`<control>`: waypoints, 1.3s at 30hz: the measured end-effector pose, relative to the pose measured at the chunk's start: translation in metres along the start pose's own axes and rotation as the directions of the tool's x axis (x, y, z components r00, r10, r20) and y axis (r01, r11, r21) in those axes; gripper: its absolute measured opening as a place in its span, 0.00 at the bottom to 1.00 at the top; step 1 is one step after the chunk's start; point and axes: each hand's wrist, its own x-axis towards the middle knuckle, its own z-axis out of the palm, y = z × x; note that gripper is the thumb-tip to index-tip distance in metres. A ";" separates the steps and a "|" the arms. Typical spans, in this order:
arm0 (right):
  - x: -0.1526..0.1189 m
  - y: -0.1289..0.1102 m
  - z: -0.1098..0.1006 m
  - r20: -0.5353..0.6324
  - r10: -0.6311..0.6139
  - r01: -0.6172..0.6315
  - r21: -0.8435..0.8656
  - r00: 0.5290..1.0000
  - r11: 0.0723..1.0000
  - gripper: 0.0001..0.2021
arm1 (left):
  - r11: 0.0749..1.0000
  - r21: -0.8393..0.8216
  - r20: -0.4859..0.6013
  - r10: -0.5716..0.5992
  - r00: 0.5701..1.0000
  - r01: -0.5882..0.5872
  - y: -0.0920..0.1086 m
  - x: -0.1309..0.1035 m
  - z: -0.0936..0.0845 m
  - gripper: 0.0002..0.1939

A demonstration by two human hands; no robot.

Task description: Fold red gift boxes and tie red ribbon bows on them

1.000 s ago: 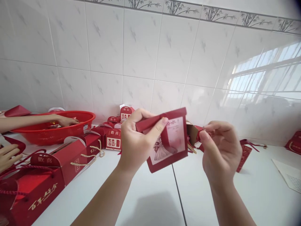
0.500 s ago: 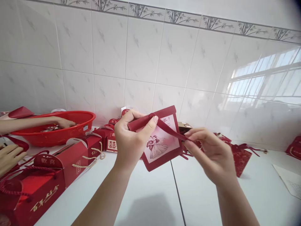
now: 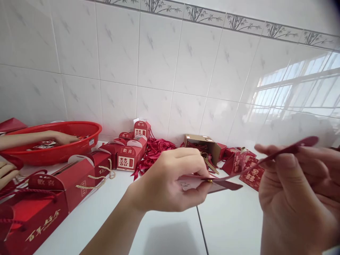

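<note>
The printed card [image 3: 224,185] now tilts nearly edge-on.
Above the worktop [image 3: 228,219], the left hand [image 3: 172,180] pinches it; the right hand [image 3: 300,191], farther right than before, grips the red ribbon [image 3: 294,146].

The left hand [image 3: 172,182] grips the card [image 3: 186,183]. The right hand [image 3: 299,187] holds the ribbon [image 3: 306,142]. A co-worker's hand [image 3: 64,137] occupies the basin [image 3: 50,158].

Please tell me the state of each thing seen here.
Card: pinched in left hand, nearly edge-on.
Ribbon: drawn out, held in right hand.
Cardboard box: open.
Basin: upright, partly filled.
Ribbon pile: loose, tangled.
Front gift box: top open.
</note>
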 end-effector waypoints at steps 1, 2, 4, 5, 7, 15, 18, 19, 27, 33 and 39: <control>-0.001 0.001 0.001 -0.008 0.006 -0.006 0.008 1.000 1.000 0.14 | 1.000 0.012 0.007 0.005 1.000 -0.005 0.001 0.000 0.000 0.09; -0.002 0.002 0.001 -0.011 0.022 -0.022 0.032 1.000 0.999 0.13 | 1.000 0.019 0.014 0.008 1.000 -0.009 0.002 0.000 -0.001 0.09; -0.002 0.006 0.001 0.081 0.074 -0.079 0.059 0.994 0.995 0.15 | 1.000 0.021 0.021 0.010 1.000 -0.010 0.004 -0.001 -0.002 0.10; -0.002 0.008 0.001 0.146 0.095 -0.104 0.055 0.985 0.993 0.16 | 1.000 0.016 0.024 0.008 1.000 -0.008 0.005 -0.001 -0.002 0.10; 0.000 0.012 -0.001 0.275 0.110 -0.124 0.037 0.955 0.992 0.16 | 1.000 0.002 0.026 0.003 1.000 -0.003 0.006 -0.001 -0.002 0.10; 0.007 0.009 -0.002 0.633 0.358 -0.402 -0.080 0.686 0.912 0.07 | 0.999 -0.032 0.065 -0.011 0.998 0.013 0.006 -0.002 -0.003 0.06; 0.007 0.007 -0.003 0.676 0.441 -0.563 -0.046 0.591 0.825 0.07 | 0.999 -0.037 0.043 -0.014 0.999 0.016 0.005 -0.001 -0.005 0.07; 0.006 0.006 -0.004 0.682 0.446 -0.583 -0.036 0.579 0.812 0.07 | 0.999 -0.035 0.034 -0.010 0.999 0.011 0.005 -0.001 -0.005 0.07; 0.005 0.009 -0.001 0.717 0.440 -0.623 -0.010 0.541 0.782 0.06 | 0.999 -0.034 0.028 -0.011 1.000 0.011 0.002 -0.002 -0.006 0.07; 0.007 0.009 0.002 0.707 0.405 -0.561 -0.013 0.580 0.828 0.05 | 1.000 -0.014 0.024 -0.013 1.000 0.014 0.000 0.000 -0.009 0.08; 0.006 0.008 0.004 0.745 0.361 -0.522 -0.020 0.561 0.852 0.08 | 0.998 0.069 -0.034 -0.001 0.999 0.003 -0.005 0.001 -0.011 0.08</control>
